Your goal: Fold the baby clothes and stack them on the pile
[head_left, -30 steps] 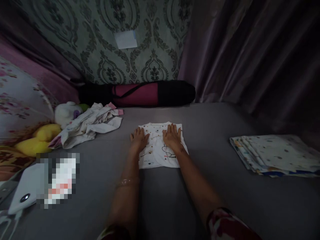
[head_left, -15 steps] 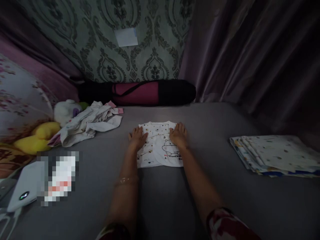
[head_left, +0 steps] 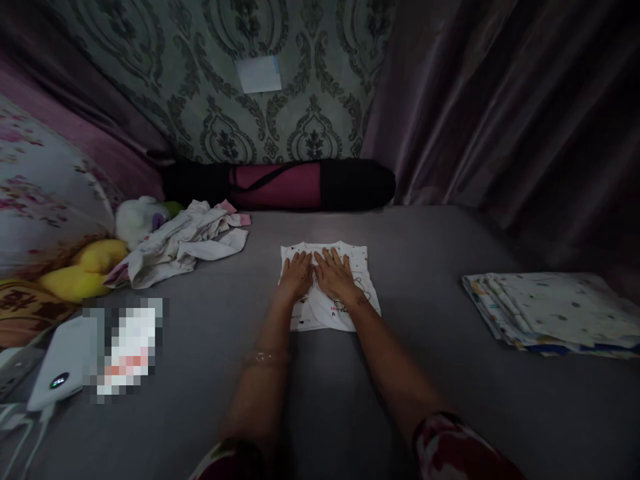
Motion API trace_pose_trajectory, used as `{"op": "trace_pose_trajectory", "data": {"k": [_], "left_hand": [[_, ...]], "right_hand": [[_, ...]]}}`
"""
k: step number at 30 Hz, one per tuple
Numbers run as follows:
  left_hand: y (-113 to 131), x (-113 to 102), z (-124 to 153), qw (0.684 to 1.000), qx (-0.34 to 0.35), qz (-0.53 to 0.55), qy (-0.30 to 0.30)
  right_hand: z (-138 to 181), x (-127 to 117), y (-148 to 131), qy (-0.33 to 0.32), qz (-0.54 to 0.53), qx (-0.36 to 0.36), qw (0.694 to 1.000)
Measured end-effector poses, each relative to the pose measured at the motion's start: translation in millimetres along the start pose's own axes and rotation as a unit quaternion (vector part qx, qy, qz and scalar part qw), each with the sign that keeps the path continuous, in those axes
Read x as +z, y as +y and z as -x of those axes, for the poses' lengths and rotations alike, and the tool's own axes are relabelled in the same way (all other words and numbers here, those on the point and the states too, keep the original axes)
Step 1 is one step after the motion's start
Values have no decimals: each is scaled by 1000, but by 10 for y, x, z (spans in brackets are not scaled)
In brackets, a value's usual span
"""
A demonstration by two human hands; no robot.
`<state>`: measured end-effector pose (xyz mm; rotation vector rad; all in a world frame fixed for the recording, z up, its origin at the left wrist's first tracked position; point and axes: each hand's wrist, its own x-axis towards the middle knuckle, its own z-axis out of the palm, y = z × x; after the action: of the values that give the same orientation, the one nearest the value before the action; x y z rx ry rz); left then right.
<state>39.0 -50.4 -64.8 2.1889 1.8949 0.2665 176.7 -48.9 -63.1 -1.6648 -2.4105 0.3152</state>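
A small white printed garment [head_left: 357, 267] lies folded flat on the grey bed sheet [head_left: 400, 413] in the middle of the view. Both my hands rest side by side on it, palms down with fingers stretched out. My left hand [head_left: 297, 275] covers its left part. My right hand [head_left: 336, 274] lies just beside it, near the garment's middle, over a cartoon print. Neither hand grips anything.
A heap of unfolded white clothes [head_left: 183, 243] lies at the left, by a white soft toy [head_left: 137, 220] and a yellow one [head_left: 85, 270]. Folded printed cloths [head_left: 550, 313] are stacked at the right. A black and pink roll [head_left: 280, 185] lies against the patterned wall. A white device [head_left: 57, 367] sits at the lower left.
My hands were spread towards the garment's two edges half a second ago; now they have come together near its middle. The view has shifted slightly.
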Motion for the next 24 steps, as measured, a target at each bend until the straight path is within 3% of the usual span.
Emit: {"op": "trace_pose_trajectory", "data": {"k": [4, 8, 11, 15, 19, 24], "left_hand": [[-19, 109, 15, 1000, -15, -14, -7], [-42, 203, 39, 998, -5, -42, 48], [-38, 217, 54, 995, 4, -63, 77], [-44, 111, 125, 996, 25, -74, 33], [-69, 29, 349, 996, 45, -80, 9], [-59, 120, 653, 995, 57, -81, -6]], "right_hand": [[28, 119, 7, 25, 8, -1, 1000], [28, 115, 4, 48, 12, 0, 999], [43, 44, 8, 18, 3, -11, 1000], [222, -54, 115, -43, -5, -22, 999], [600, -81, 323, -31, 19, -25, 999], [922, -84, 486, -41, 32, -33, 998]]}}
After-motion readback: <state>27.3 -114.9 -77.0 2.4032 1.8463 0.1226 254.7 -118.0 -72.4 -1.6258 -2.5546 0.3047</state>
